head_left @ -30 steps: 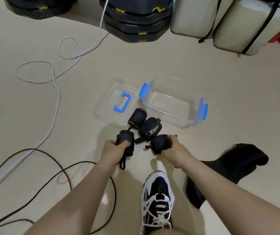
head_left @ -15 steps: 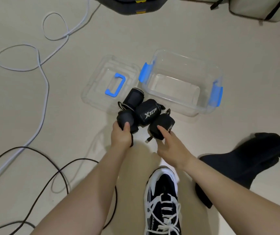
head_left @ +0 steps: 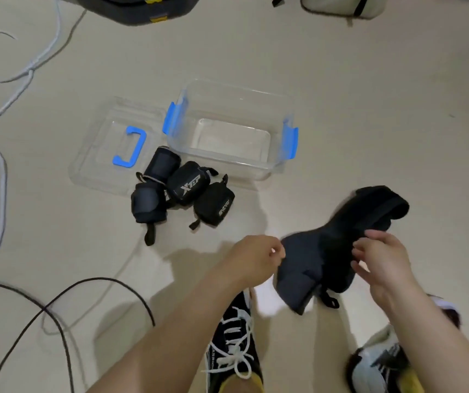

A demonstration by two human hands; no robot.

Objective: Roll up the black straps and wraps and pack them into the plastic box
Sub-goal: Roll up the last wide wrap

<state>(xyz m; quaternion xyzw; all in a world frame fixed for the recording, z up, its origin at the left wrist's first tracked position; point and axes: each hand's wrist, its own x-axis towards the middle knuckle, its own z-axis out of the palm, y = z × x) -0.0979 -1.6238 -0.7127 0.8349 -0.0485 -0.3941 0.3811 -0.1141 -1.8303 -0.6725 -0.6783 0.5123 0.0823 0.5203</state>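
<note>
Hands are working low in view, above the floor (head_left: 369,109). Left grip (head_left: 258,258) is pinching the 9 o'clock edge of a large unrolled black wrap (head_left: 338,245), fingers curled tight. Right grip (head_left: 380,262) is grasping the same wrap near its middle, fingers curling over the top fold. The wrap is hanging between both, slightly blurred, its far end pointing toward 1 o'clock.

Clear plastic box (head_left: 236,90) with blue latches is sitting open at 11 o'clock of the hands. Its lid (head_left: 99,163) is lying flat just at the box's 9 o'clock.

Four rolled wraps are sitting bunched on the floor at the box's 7 o'clock, outside it:
- first roll (head_left: 162,163) is overlapping the lid's corner
- XTEP roll (head_left: 189,187) is touching the first
- third roll (head_left: 214,204) is sitting at XTEP's 4 o'clock
- fourth roll (head_left: 146,207) is sitting at its 8 o'clock

Black cable (head_left: 57,302) is looping at 8 o'clock of the hands.
</note>
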